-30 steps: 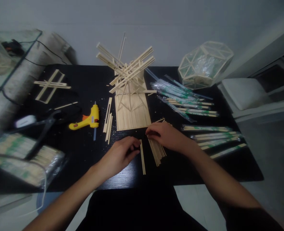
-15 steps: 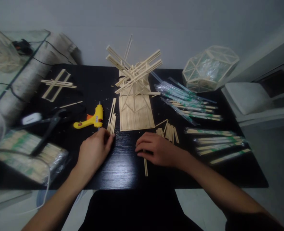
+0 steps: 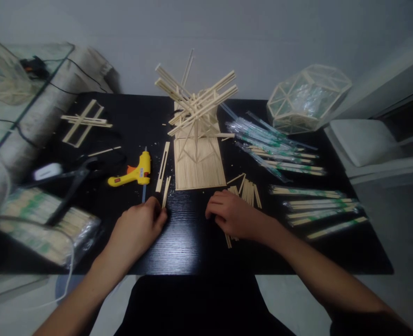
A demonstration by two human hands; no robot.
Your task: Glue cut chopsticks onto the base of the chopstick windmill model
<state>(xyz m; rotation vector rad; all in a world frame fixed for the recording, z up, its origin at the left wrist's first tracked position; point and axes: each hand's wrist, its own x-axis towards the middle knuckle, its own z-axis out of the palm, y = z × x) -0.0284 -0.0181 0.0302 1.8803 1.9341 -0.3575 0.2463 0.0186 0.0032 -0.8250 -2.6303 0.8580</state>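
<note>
Fingers curled, my left hand (image 3: pixel 139 221) is closed at the lower end of a few short wooden sticks (image 3: pixel 166 190), left of the middle of the table. Just above them lies a slotted wooden strip (image 3: pixel 162 167). My right hand (image 3: pixel 232 212) is closed over thin wooden sticks (image 3: pixel 228 240), whose ends poke out below the palm; its grip is partly hidden. Beyond that hand lies a fan of cut sticks (image 3: pixel 250 192). Between and behind both hands stands a stick model (image 3: pixel 199 175) with a flat slatted base and crossed beams on top.
A yellow glue gun (image 3: pixel 136 171) lies left of the model, near dark pliers (image 3: pixel 69 189) and a bundle of wrapped chopsticks (image 3: pixel 41 224). Crossed sticks (image 3: pixel 85 122) lie farther back. Loose wrapped chopsticks (image 3: pixel 314 205) and a faceted stick frame (image 3: pixel 307 100) are at the right.
The short sticks at my left hand have come nearer to me, away from the slotted strip. My right hand has shifted right, and the sticks under it have moved right too.
</note>
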